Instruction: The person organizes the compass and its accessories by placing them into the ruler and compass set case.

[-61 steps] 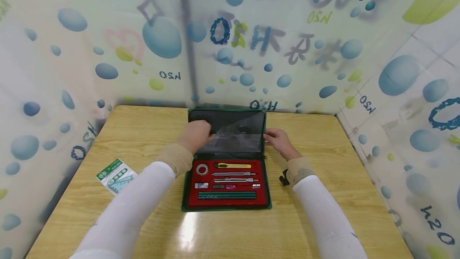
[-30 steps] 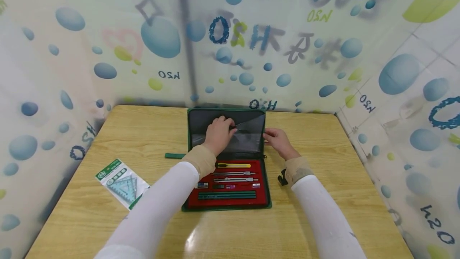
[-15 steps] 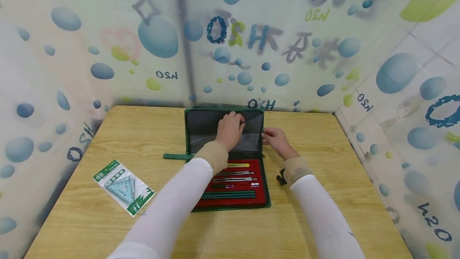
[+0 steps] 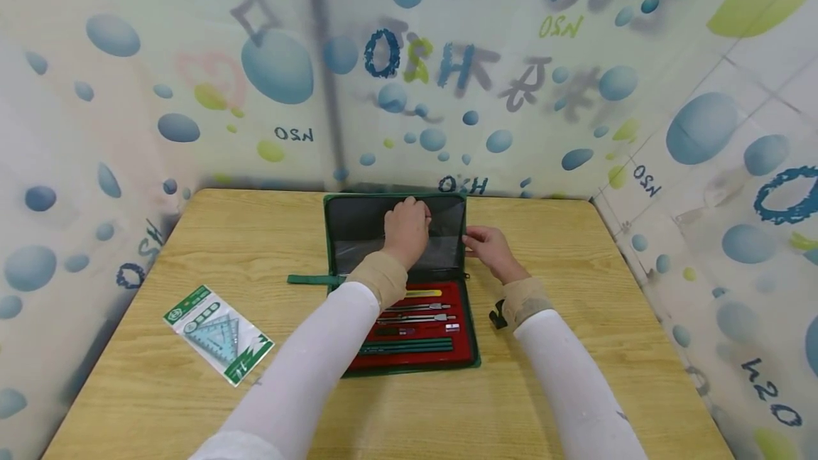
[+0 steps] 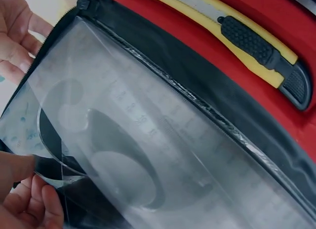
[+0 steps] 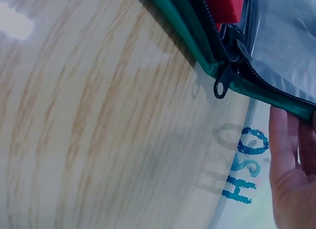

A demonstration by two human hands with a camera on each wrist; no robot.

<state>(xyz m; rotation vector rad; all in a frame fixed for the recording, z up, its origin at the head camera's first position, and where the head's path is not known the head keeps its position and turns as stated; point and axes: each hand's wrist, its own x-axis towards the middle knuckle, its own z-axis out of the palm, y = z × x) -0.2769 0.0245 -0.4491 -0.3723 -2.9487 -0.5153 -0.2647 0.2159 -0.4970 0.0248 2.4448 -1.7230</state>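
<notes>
A green zip case (image 4: 476,346) lies open, its black lid (image 4: 351,222) raised at the back. My left hand (image 4: 407,229) reaches across to the lid's clear pocket (image 5: 163,125). In the left wrist view, its thumb and fingers pinch the edge of a clear plastic drawing template (image 5: 59,172) with curved outlines, partly under the film. Scale numbers show through the pocket. My right hand (image 4: 492,250) holds the lid's right edge between thumb and fingers; the right wrist view shows those fingers (image 6: 280,140) against the green zipped border.
The red tray (image 4: 463,357) holds a yellow utility knife (image 5: 227,34), compasses (image 4: 422,318), a sharpener (image 4: 452,328) and green pencils (image 4: 409,346). My left forearm hides its left part. A packet of set squares (image 4: 219,336) lies left; a green strap (image 4: 314,280) sticks out from the case.
My left hand has moved right across the lid pocket to the template's edge, and has stayed nearly still over the last half second. The right hand keeps its hold on the lid.
</notes>
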